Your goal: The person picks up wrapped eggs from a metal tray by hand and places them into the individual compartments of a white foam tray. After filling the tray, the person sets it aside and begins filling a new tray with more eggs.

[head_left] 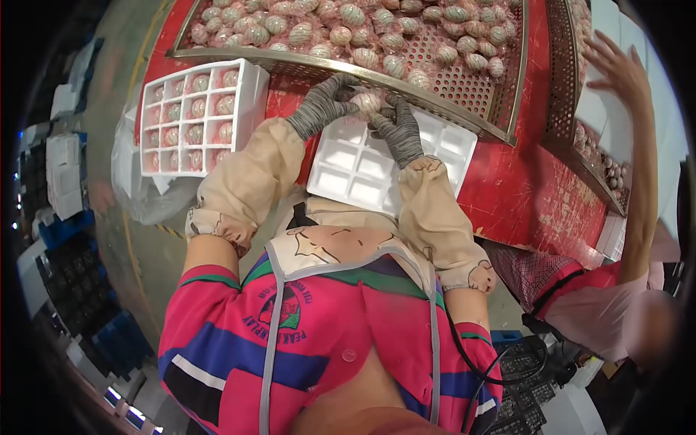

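My left hand [324, 107], in a grey knit glove, has its fingers closed on the left side of a striped ball [367, 104] in clear-pink plastic wrap. From the other side, my right hand [400, 132], gloved the same way, grips the ball's wrap with bent fingers. The ball is held over the back edge of a white foam tray [341, 161] with square compartments. The compartments that show hold nothing; my right hand and sleeve hide some of them.
A metal bin [304, 59] with a perforated floor holds many wrapped balls behind the tray. Left stands a white foam box [254, 83] with balls in its compartments. All rest on a red worn table [500, 192]. At right, a co-worker's hand [616, 69] reaches near another perforated bin [562, 80].
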Tool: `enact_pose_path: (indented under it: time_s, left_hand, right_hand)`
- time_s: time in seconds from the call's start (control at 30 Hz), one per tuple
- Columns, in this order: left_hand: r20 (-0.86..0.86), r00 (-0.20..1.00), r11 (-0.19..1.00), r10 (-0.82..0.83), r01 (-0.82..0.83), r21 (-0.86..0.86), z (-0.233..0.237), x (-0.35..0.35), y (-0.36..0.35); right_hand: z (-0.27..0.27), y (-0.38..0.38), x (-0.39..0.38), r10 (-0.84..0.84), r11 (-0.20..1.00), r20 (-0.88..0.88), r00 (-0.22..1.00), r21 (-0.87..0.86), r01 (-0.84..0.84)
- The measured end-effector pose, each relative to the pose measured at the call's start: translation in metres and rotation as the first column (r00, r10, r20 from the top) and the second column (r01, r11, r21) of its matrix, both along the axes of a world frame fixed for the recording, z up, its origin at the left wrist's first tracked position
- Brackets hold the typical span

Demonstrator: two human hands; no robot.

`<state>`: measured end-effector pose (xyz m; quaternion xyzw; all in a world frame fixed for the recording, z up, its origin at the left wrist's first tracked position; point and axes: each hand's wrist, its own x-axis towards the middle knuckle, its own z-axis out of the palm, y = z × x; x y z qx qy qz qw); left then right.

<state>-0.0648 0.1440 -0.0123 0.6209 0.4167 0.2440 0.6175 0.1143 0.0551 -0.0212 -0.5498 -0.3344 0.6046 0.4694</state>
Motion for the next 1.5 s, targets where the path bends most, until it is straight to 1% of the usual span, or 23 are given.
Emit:
enact_pose_path:
  time_s: [0.03,0.1,0.13,0.2,0.23,0.3,0.33,0.4,0.43,0.5,0.63,0.7,0.73,0.83,0.97,1.07,1.17,1.23,1.3,1.33,1.37,1.43,1.5]
  left_hand:
    - [0.002,1.0,1.0,-0.006,0.006,-0.006,-0.004,-0.001,0.001]
    - [-0.131,0.991,0.991,0.034,-0.016,0.136,-0.014,-0.004,0.002]
    - [-0.129,0.991,0.992,0.025,-0.009,0.126,-0.015,-0.005,0.002]
    - [-0.342,0.94,0.941,0.0,0.116,0.319,-0.013,-0.007,0.008]
    - [-0.341,0.94,0.941,-0.004,0.118,0.316,-0.013,-0.008,0.008]
    - [-0.296,0.953,0.72,0.063,0.162,0.675,-0.013,-0.009,0.002]
    - [-0.307,0.947,0.722,0.093,0.148,0.676,-0.01,-0.007,0.0]
    - [-0.374,0.915,0.722,0.153,0.154,0.674,-0.006,-0.007,-0.003]
    - [-0.438,0.871,0.721,0.223,0.155,0.675,-0.005,-0.007,-0.004]
    - [-0.552,0.808,0.799,0.204,0.189,0.572,0.001,-0.011,-0.004]
    - [-0.714,0.698,0.897,0.051,0.282,0.34,-0.001,-0.013,0.004]
    - [-0.754,0.657,0.879,0.009,0.354,0.319,-0.002,-0.011,0.011]
    - [-0.792,0.61,0.86,-0.033,0.421,0.289,-0.002,-0.01,0.013]
    - [-0.873,0.469,0.831,-0.133,0.533,0.16,-0.001,-0.003,0.024]
    - [-0.931,0.312,0.8,-0.187,0.598,0.04,0.009,0.01,0.032]
    - [-0.977,0.195,0.846,-0.086,0.533,0.032,-0.004,0.019,0.035]
    - [-0.986,0.121,0.755,-0.116,0.655,-0.009,-0.005,0.027,0.032]
    - [-0.945,0.328,0.708,-0.008,0.669,0.226,-0.029,0.024,0.032]
    - [-0.917,0.397,0.781,0.036,0.562,0.274,-0.035,0.028,0.036]
    - [-0.965,0.256,0.804,-0.061,0.585,0.104,-0.004,0.032,0.03]
    - [-0.973,0.204,0.837,-0.106,0.547,0.023,-0.033,0.031,0.035]
    - [-0.945,0.321,0.895,-0.053,0.436,0.098,-0.032,0.026,0.035]
    - [-0.957,0.266,0.872,-0.113,0.488,0.033,-0.031,0.026,0.034]
  right_hand:
    - [-0.001,0.004,-0.003,-0.006,1.0,0.002,1.0,-0.006,0.006]
    - [-0.003,0.009,-0.007,0.079,0.994,0.44,0.895,0.03,-0.102]
    - [0.003,0.013,-0.006,0.076,0.995,0.441,0.894,0.019,-0.094]
    - [0.023,0.026,0.0,0.372,0.921,0.822,0.431,-0.266,-0.286]
    - [0.025,0.029,0.001,0.373,0.92,0.822,0.431,-0.269,-0.284]
    - [0.024,0.033,0.001,-0.014,0.92,0.962,0.274,0.119,-0.373]
    - [0.015,0.035,0.004,-0.008,0.922,0.961,0.275,0.114,-0.37]
    - [-0.01,0.044,0.01,-0.049,0.788,0.999,-0.01,0.032,-0.614]
    - [-0.005,0.046,0.01,-0.043,0.786,0.999,-0.011,0.027,-0.617]
    - [0.012,0.05,0.001,0.194,0.783,0.978,-0.07,-0.197,-0.589]
    - [0.0,0.058,-0.008,0.228,0.784,0.972,-0.054,-0.217,-0.582]
    - [0.003,0.061,-0.009,-0.025,0.781,0.996,0.082,0.071,-0.621]
    - [0.007,0.063,-0.009,-0.029,0.782,0.996,0.083,0.074,-0.619]
    - [0.017,0.063,-0.014,0.186,0.833,0.913,0.362,0.049,-0.551]
    - [0.015,0.064,-0.012,0.097,0.792,0.972,0.214,0.054,-0.608]
    - [0.02,0.06,-0.013,0.168,0.777,0.982,0.08,-0.082,-0.624]
    - [0.031,0.048,-0.014,0.255,0.754,0.967,0.02,-0.186,-0.63]
    - [0.041,0.039,-0.012,0.266,0.737,0.964,-0.015,-0.213,-0.642]
    - [0.053,0.031,-0.01,0.252,0.723,0.966,-0.052,-0.223,-0.653]
    - [0.056,0.028,-0.011,0.255,0.719,0.965,-0.052,-0.225,-0.658]
    - [0.058,0.026,-0.013,0.256,0.715,0.966,-0.048,-0.223,-0.663]
    - [0.066,0.018,-0.013,0.268,0.713,0.963,-0.025,-0.216,-0.667]
    - [0.071,0.007,-0.011,0.274,0.689,0.96,-0.06,-0.239,-0.684]
